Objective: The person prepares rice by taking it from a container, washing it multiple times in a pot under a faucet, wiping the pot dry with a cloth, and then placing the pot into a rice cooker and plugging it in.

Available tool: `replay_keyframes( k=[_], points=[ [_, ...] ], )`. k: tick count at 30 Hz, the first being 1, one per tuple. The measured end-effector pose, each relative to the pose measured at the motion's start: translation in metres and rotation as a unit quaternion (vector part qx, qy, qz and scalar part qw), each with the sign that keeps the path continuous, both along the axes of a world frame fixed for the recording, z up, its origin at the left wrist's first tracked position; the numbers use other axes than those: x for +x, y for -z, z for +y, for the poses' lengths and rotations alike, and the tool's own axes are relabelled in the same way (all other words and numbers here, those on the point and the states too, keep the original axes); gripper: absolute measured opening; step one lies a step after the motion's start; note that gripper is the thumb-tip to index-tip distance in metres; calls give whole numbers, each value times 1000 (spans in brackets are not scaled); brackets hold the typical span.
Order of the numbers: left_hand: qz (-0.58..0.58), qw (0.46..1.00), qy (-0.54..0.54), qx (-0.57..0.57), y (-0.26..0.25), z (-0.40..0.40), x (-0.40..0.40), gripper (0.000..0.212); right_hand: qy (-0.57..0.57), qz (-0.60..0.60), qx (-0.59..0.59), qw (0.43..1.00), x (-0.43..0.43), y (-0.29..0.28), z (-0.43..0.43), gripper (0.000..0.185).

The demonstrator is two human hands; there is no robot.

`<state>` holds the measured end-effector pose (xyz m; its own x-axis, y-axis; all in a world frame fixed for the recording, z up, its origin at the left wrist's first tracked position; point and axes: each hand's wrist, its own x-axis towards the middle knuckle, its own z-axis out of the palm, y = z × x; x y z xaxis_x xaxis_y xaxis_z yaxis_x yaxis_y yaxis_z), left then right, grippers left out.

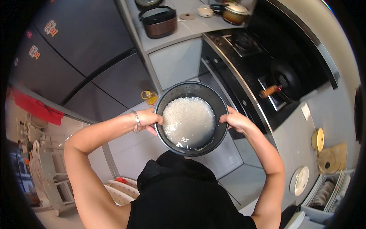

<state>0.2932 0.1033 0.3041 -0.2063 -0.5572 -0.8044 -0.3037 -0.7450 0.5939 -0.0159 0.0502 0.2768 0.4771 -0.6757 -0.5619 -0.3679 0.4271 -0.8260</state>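
A dark round rice cooker inner pot (pixel 221 106) is held up before my body, over the floor. White rice (pixel 187 118) lies in it under cloudy water, heaped more towards the upper left. My left hand (pixel 148 120) grips the rim on the left, thumb over the edge; a silver bangle is on that wrist. My right hand (pixel 231 118) grips the opposite side of the rim in the same way. Far ahead on the counter stands a brown and black rice cooker (pixel 161 25). Whether its lid is raised I cannot tell.
A black gas stove (pixel 248 63) with a wooden-handled pan (pixel 286 81) is at the right. Nearer are a plate (pixel 299 181) and a dish rack (pixel 313 210). An oil bottle (pixel 149 98) stands on the floor by the dark refrigerator (pixel 94 37). A lidded pot (pixel 235 14) is at the back.
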Motion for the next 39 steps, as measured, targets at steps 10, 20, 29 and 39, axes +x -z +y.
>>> replay_keyframes(
  k=[10, 20, 29, 39],
  points=[
    [70, 992, -51, -90, -35, -100, 112, 55, -164, 62, 1, 984, 124, -50, -158, 52],
    [65, 997, 9, -38, -15, -239, 122, 38, -381, 97, 34, 919, 185, -63, -336, 54],
    [56, 980, -193, -4, -20, -321, 116, 39, -212, -15, -40, 976, 131, -43, -449, 73],
    [9, 978, -207, -30, -27, -441, 134, 33, 22, -140, 121, 982, 161, 4, -452, 55]
  ],
)
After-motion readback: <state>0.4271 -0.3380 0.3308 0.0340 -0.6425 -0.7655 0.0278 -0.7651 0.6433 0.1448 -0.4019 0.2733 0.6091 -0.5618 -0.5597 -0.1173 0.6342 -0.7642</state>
